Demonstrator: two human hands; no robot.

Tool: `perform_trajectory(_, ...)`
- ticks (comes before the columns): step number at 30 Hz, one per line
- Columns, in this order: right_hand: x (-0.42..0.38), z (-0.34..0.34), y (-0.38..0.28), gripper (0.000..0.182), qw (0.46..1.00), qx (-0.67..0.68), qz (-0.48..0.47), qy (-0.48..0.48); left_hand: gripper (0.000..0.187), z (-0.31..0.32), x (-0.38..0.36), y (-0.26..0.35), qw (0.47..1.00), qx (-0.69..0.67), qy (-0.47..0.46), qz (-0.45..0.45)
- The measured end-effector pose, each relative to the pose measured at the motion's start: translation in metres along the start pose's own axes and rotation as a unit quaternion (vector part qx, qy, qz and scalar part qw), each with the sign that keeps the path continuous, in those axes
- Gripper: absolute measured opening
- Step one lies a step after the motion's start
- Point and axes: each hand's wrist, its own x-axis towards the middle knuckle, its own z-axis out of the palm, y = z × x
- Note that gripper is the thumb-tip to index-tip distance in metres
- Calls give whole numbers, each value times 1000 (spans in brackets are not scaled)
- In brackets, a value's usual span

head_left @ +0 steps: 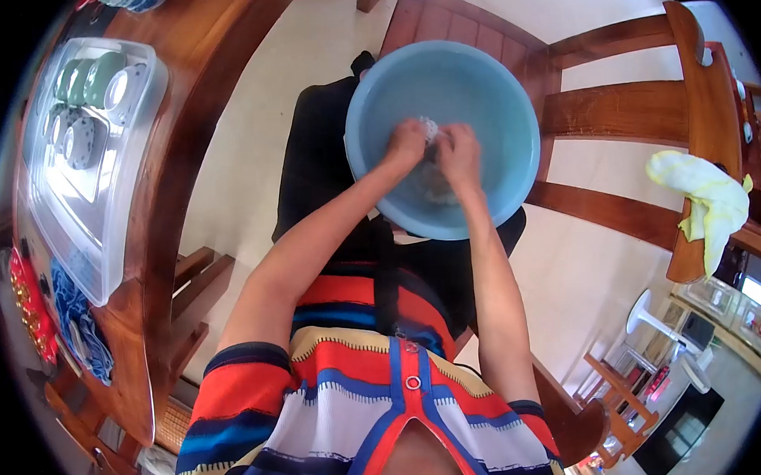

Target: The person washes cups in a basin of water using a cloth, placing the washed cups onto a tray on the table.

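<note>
Fingers of the left hand (405, 143) are bunched together, closed on one side of a small white speckled piece (429, 129); those of the right hand (459, 158) curl close on its other side, though blur hides whether they grip it. The piece sits between both sets of fingertips, within the blue basin (511, 117). It looks light and probably slippery if wet; stiffness cannot be told, so opposite edges seem the safest hold.
</note>
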Motion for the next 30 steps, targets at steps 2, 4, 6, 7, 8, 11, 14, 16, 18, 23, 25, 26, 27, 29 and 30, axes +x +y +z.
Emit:
perform_trajectory(2,-1,-5,9,14,999,-21,11,-29,27,3,3,-5,999,39,7,36)
perform_trajectory(4,-5,-8,8,17,997,-39,26,-53,27,0,-4,2,996,72,-17,41)
perform_trajectory(6,-10,-8,3,16,998,-19,32,-57,27,2,-1,-3,1000,18,-7,23)
perform_trajectory(7,-6,-7,-9,16,998,-19,32,-54,27,1,-1,-2,999,-37,5,3)
perform_trajectory(8,-2,-3,-21,16,999,17,33,-12,27,-1,0,-1,999,-34,6,4)
perform_trajectory(11,5,2,-25,17,998,48,11,36,27,-4,-8,4,1000,-25,16,-4)
perform_trajectory(14,20,16,2,17,998,52,5,41,28,-8,2,-3,988,114,-15,105)
perform_trajectory(16,17,14,24,16,997,55,32,40,28,-6,-7,0,998,23,-30,50)
perform_trajectory(18,6,6,37,15,994,2,93,-54,28,-6,-11,8,998,-59,-26,-4)
perform_trajectory(23,-17,-7,-16,16,994,80,69,5,25,-2,-8,10,976,-188,-10,-113)
perform_trajectory(25,-15,-2,-23,18,997,69,28,29,26,-2,-11,11,993,-119,-5,-25)
perform_trajectory(26,-10,4,-24,19,996,73,25,38,26,-6,-12,13,993,-112,-7,-22)
perform_trajectory(27,-5,9,-23,20,996,76,18,44,25,-9,-10,13,999,-28,-17,5)
perform_trajectory(29,6,17,-11,17,995,84,27,47,24,-13,-7,11,998,56,-20,32)
perform_trajectory(30,9,18,-6,15,994,87,40,51,24,-7,-1,0,997,66,-15,47)
